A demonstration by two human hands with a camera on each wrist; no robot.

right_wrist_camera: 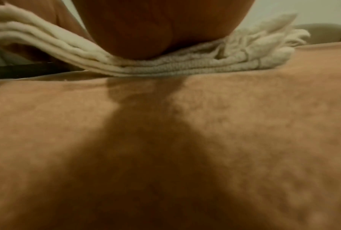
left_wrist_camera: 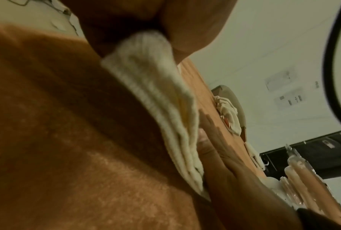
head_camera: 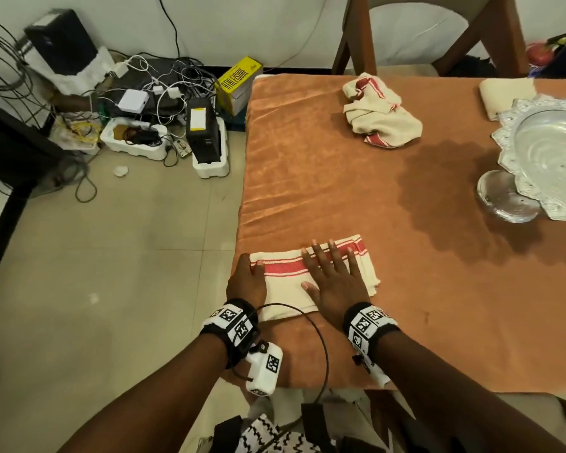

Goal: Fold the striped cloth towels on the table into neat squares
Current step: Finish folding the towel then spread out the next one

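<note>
A folded cream towel with a red stripe (head_camera: 283,273) lies at the near left corner of the table. My left hand (head_camera: 252,269) pinches its left end, thumb on top; the left wrist view shows the layered edge of the folded towel (left_wrist_camera: 156,93) held between thumb and fingers. My right hand (head_camera: 332,273) lies flat on the towel's right half, fingers spread and straight. In the right wrist view the palm (right_wrist_camera: 165,31) presses down on the stacked layers of the folded towel (right_wrist_camera: 185,66). A second striped towel (head_camera: 381,112) lies crumpled at the far middle of the table.
An orange cloth covers the table (head_camera: 340,191). A silver scalloped tray (head_camera: 553,152) on a stand and a folded cream cloth (head_camera: 504,93) sit at the far right. A wooden chair (head_camera: 432,31) stands behind. Cables and boxes (head_camera: 164,103) clutter the floor at left.
</note>
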